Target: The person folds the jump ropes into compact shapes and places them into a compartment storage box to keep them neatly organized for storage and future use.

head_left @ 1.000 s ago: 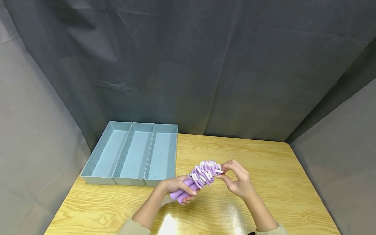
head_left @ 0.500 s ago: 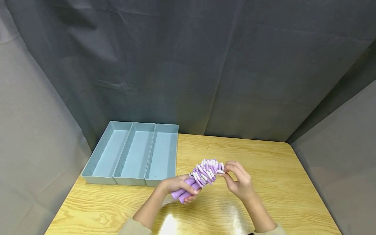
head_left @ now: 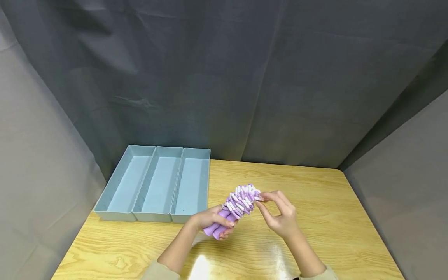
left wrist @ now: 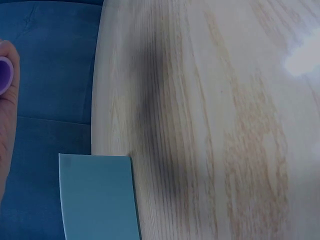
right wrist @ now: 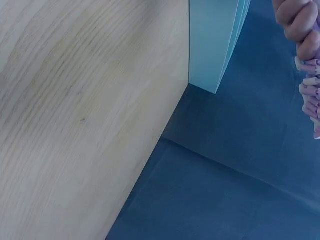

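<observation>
A jump rope [head_left: 241, 201] with purple and white beads is gathered into a thick bundle above the table. Its two purple handles [head_left: 219, 224] lie side by side at the lower left end. My left hand [head_left: 213, 219] grips these handles, the thumb across the top. At the bundle's other end, my right hand [head_left: 280, 214] pinches a beaded end between thumb and forefinger. The left wrist view catches only a handle's hollow end [left wrist: 4, 75] and part of the hand. In the right wrist view, curled fingers [right wrist: 300, 22] and the beads show at the edge.
A light blue tray [head_left: 134, 213] with three long compartments stands at the table's back left. Wood-grain table [head_left: 315, 202] extends to the right of the hands. Dark curtain [head_left: 210, 77] hangs behind, with grey panels at both sides.
The bundle has risen slightly, with my left hand still on the handles. My right fingertips have shifted a little up and left at the beaded end. The tray is unmoved.
</observation>
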Demonstrator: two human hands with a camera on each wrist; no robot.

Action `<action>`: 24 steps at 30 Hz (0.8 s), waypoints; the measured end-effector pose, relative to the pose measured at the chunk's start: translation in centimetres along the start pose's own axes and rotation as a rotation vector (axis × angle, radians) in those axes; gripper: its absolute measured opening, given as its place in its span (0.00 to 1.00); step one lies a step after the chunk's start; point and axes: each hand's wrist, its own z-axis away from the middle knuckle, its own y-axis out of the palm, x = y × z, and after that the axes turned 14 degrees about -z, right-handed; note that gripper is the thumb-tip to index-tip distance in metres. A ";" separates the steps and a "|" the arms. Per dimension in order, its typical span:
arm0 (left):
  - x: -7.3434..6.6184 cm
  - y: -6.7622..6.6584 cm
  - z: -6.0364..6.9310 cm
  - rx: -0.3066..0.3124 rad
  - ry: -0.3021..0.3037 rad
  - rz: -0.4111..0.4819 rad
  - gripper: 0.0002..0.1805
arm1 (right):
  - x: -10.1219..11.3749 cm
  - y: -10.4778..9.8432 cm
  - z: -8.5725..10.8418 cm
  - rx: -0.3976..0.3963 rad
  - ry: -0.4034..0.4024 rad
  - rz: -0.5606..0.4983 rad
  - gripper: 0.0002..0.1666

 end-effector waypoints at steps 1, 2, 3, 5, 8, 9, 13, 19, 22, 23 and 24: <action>0.0 0.0 0.0 -0.006 -0.001 -0.004 0.02 | 0.2 0.0 -0.1 0.002 0.045 0.011 0.15; 0.0 0.0 0.0 -0.011 0.002 -0.008 0.02 | 0.5 0.0 -0.2 0.003 0.098 0.027 0.13; 0.0 0.0 0.0 -0.016 0.004 -0.013 0.02 | 0.7 0.0 -0.3 0.003 0.156 0.042 0.12; 0.0 0.0 0.0 -0.029 0.003 -0.023 0.03 | 1.1 0.0 -0.5 0.011 0.269 0.063 0.10; -0.1 0.1 0.0 -0.050 -0.010 -0.049 0.04 | 0.9 -0.3 -0.1 0.015 0.418 0.066 0.13; -0.2 0.1 0.0 -0.055 -0.021 -0.059 0.04 | 0.8 -0.4 0.0 0.018 0.455 0.066 0.13; -0.6 0.3 0.1 -0.070 -0.039 -0.091 0.04 | 0.3 -1.0 0.4 0.068 0.531 0.144 0.12; -0.8 0.4 -0.1 -0.057 -0.054 -0.145 0.06 | 0.4 -1.7 -0.2 0.164 0.470 0.220 0.13; -0.8 0.3 -0.1 -0.066 -0.068 -0.165 0.08 | 0.6 -2.0 -0.6 0.210 0.496 0.247 0.12; -0.8 0.3 -0.1 -0.066 -0.075 -0.170 0.09 | 0.6 -2.0 -0.6 0.229 0.515 0.260 0.12; -0.8 0.3 -0.1 -0.068 -0.078 -0.182 0.09 | 0.6 -2.0 -0.7 0.248 0.537 0.274 0.11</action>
